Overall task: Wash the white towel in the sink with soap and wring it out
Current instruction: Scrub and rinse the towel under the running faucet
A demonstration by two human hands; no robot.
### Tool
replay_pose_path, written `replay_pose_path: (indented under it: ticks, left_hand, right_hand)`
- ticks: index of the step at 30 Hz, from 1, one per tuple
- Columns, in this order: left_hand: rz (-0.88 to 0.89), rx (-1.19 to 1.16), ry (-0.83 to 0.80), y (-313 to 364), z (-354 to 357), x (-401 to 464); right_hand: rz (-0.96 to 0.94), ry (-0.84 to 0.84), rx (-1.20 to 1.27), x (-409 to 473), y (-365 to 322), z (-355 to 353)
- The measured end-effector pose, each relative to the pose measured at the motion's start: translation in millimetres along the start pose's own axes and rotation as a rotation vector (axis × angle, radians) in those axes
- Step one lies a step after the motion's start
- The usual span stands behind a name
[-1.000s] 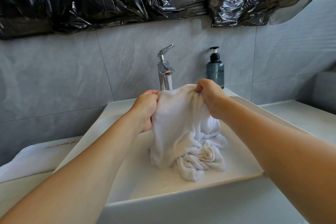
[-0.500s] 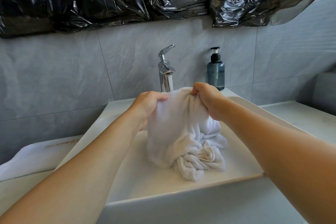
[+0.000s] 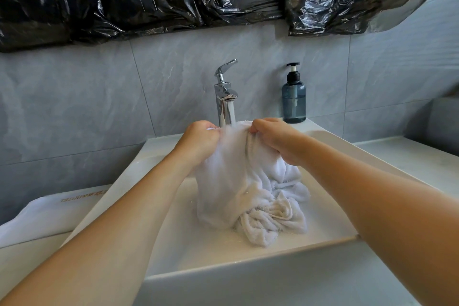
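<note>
While water runs from the tap [image 3: 225, 104] at frame centre, the left hand [image 3: 198, 141] and right hand [image 3: 275, 140] each pinch the white towel [image 3: 248, 194] bunched under it, likely for wetting; its lower folds rest in the sink [image 3: 323, 240].

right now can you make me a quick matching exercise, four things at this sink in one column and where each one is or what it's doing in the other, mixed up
Things:
1. white towel
2. tap
3. soap bottle
4. folded white cloth

Places or states:
A. stands on the back rim of the sink, right of the tap
B. lies on the counter left of the sink
C. gripped at its top by the left hand and the right hand, its lower end bunched in the basin
D. running water onto the cloth held below it

Pairs: 1-C, 2-D, 3-A, 4-B
</note>
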State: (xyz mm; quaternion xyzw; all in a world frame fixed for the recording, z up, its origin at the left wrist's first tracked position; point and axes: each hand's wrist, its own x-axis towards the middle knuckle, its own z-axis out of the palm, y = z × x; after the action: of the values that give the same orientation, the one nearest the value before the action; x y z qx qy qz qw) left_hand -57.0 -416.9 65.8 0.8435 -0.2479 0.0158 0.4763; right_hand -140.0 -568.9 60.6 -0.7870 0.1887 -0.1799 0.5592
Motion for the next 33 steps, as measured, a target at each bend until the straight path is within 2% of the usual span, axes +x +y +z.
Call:
replay_pose_path:
  ticks: [3, 6, 12, 17, 20, 22, 24, 29, 33]
  left_hand:
    - [-0.091, -0.185, -0.104, 4.0, -4.8, -3.6]
    - [-0.096, -0.219, -0.149, 2.8, -7.2, -3.5]
    - [-0.144, -0.481, -0.073, 4.8, -7.5, 1.4]
    - [-0.228, -0.627, 0.016, 7.4, -7.6, 1.6]
    - [-0.229, -0.651, 0.040, 6.7, -8.6, 0.5]
    - [-0.229, -0.676, 0.055, 6.8, -7.5, -0.9]
    - [-0.231, -0.708, 0.082, 8.1, -6.0, -1.8]
    - [-0.253, -0.804, 0.177, 7.0, -6.5, 4.9]
    - [-0.274, -0.859, 0.296, 5.3, -13.9, 6.9]
  right_hand:
    - [-0.062, -0.018, 0.046, 3.7, 3.5, 1.2]
    - [-0.098, -0.035, 0.109, 8.6, 6.9, 2.0]
    - [-0.165, -0.095, -0.006, 10.3, 12.1, 3.3]
    - [-0.089, -0.275, -0.101, 10.4, 16.9, 3.5]
    - [-0.080, -0.333, -0.349, 6.7, 18.9, 6.9]
    - [-0.096, -0.314, -0.510, 4.2, 19.0, 6.9]
    - [-0.140, -0.264, -0.567, 3.7, 18.7, 4.1]
    - [-0.297, -0.152, -0.578, 7.0, 20.0, 5.1]
    - [-0.297, -0.083, -0.521, 11.8, 20.5, 6.4]
